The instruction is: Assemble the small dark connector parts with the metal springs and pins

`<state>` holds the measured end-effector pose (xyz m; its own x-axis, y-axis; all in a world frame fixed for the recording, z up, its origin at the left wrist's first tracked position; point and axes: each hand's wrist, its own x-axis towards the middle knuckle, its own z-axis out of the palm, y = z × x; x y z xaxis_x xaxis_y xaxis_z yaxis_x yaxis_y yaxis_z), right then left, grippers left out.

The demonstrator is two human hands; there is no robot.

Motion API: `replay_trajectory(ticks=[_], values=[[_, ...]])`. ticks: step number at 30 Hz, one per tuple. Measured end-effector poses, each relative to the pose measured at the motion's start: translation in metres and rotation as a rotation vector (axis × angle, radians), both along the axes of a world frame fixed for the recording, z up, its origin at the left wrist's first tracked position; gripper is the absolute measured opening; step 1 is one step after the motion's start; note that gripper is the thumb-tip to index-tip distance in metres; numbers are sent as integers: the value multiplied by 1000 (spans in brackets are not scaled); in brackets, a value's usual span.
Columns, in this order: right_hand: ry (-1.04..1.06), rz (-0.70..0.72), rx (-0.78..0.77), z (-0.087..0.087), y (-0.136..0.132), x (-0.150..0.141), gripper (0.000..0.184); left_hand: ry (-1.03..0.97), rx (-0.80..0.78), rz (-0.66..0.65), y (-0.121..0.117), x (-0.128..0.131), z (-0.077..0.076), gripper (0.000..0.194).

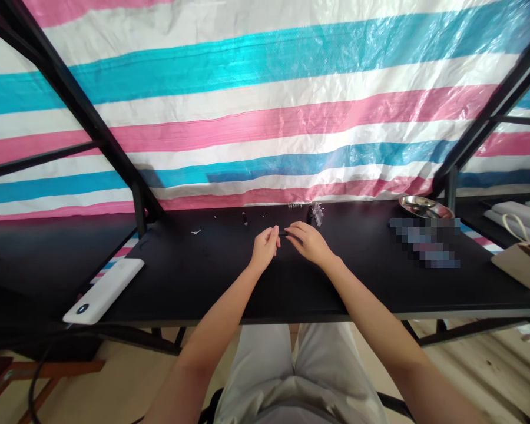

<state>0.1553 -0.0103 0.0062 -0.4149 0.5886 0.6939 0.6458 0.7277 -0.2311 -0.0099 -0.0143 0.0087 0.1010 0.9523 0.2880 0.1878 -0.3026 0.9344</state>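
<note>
Nearest my camera are pale trousers (265, 365). Beyond them, my left hand (265, 249) and right hand (308, 242) pinch a small dark piece (282, 234) between them, above the table (181, 294). I judge this step as fine two-handed handling; the next move seems to call for light, aligned pressure. Just past the grip stand tiny pale pieces (318, 215); far right, a shiny dish (417, 208).

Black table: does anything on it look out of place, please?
Perhaps the thin white bits: they lie loose, left of the left hand, while small pieces at the back form a row.
</note>
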Motion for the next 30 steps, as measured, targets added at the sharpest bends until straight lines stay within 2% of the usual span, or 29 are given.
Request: replay_trajectory(ticks=[12,16,19,24,30], values=[[7,21,-107,-2,3,3,25,87,22,117,1,-5,2,49],[41,-63,-132,-4,5,8,24,79,33,141,3,-7,1,50],[147,-122,-169,-5,4,9,25,81,36,139,3,-6,1,50],[344,5,-234,-2,-3,0,27,116,22,92,3,-4,0,50],[353,151,-329,-1,-10,-15,26,90,-14,40,3,-3,0,48]])
